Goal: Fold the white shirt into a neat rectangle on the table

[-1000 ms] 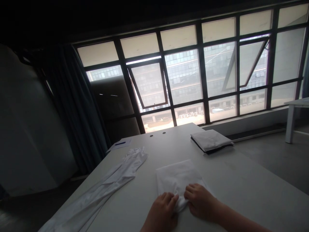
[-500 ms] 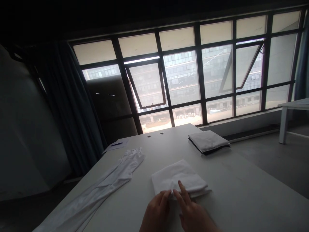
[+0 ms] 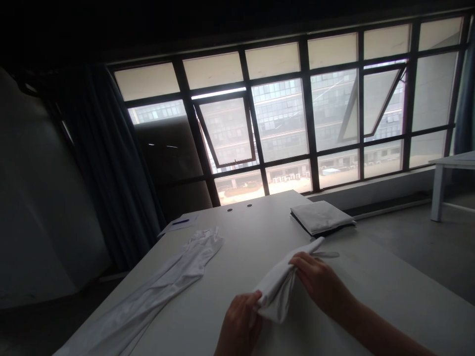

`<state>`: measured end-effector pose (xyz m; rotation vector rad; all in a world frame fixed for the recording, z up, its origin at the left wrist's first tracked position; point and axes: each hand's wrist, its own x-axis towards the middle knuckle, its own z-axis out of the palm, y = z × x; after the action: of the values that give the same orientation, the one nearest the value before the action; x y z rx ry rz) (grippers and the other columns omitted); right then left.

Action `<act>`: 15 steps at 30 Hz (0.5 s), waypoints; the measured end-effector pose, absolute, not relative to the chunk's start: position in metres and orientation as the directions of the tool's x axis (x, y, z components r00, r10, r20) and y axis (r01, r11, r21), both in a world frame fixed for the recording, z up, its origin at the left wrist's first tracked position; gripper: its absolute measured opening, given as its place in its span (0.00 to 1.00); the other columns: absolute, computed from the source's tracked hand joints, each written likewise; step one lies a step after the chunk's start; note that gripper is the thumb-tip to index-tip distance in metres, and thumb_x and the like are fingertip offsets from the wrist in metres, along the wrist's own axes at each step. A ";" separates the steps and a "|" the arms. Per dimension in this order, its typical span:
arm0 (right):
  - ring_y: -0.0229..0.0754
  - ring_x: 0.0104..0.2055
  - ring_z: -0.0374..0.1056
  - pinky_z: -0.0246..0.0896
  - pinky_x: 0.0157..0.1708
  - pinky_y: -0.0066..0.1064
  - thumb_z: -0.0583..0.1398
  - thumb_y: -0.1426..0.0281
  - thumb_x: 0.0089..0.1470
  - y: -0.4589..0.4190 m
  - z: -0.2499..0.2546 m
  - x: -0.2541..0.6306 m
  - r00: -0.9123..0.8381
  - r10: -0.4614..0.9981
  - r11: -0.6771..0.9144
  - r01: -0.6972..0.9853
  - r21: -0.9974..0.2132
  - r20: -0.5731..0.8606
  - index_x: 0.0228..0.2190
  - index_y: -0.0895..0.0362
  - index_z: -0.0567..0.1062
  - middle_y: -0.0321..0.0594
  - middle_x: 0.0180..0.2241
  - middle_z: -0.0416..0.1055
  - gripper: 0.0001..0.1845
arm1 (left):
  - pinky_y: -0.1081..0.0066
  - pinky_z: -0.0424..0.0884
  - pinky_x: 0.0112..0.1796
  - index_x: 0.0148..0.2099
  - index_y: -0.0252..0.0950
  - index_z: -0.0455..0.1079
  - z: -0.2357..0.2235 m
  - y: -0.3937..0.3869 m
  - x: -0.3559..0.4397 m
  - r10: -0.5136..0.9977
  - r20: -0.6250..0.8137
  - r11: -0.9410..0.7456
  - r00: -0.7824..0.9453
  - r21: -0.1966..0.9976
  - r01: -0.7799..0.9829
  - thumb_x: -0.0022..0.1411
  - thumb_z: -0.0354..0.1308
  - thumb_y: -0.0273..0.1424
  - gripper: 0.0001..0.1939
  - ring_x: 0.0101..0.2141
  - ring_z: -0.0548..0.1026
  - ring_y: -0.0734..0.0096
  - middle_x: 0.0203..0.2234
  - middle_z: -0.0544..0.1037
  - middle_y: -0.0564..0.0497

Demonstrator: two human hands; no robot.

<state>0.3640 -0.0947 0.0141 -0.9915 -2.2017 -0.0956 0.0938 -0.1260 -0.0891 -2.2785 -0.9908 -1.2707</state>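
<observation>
A folded white cloth (image 3: 279, 287) is lifted off the white table (image 3: 371, 287), sagging between my two hands. My left hand (image 3: 239, 326) is closed on its near end at the bottom of the view. My right hand (image 3: 315, 279) is closed around the cloth's middle, and the cloth's far tip pokes out beyond it toward a stack of folded cloths (image 3: 321, 217). That stack has a white piece on top and a dark one beneath, at the table's far right.
A long white garment (image 3: 166, 282) lies stretched along the table's left side. A sheet of paper with a blue pen (image 3: 180, 223) sits at the far left corner. Large windows stand behind the table; another white table (image 3: 451, 170) is at right.
The white cloth lay flat on the table under my fingers; now both hands have picked it up, and my right hand has moved forward along it toward the stack.
</observation>
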 end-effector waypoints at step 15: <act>0.41 0.41 0.71 0.58 0.41 0.28 0.54 0.63 0.67 0.018 0.161 0.465 -0.274 0.657 0.466 0.880 -0.093 0.703 0.45 0.61 0.80 0.48 0.43 0.76 0.18 | 0.62 0.74 0.42 0.54 0.41 0.60 -0.113 -0.105 0.101 0.695 0.605 -0.642 0.388 0.280 0.713 0.56 0.51 0.21 0.23 0.41 0.76 0.61 0.40 0.76 0.47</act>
<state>0.4654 0.0178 0.1606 -1.2731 -2.0259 -0.4144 0.1007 -0.1045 -0.1128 -2.5963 -1.3171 -1.1113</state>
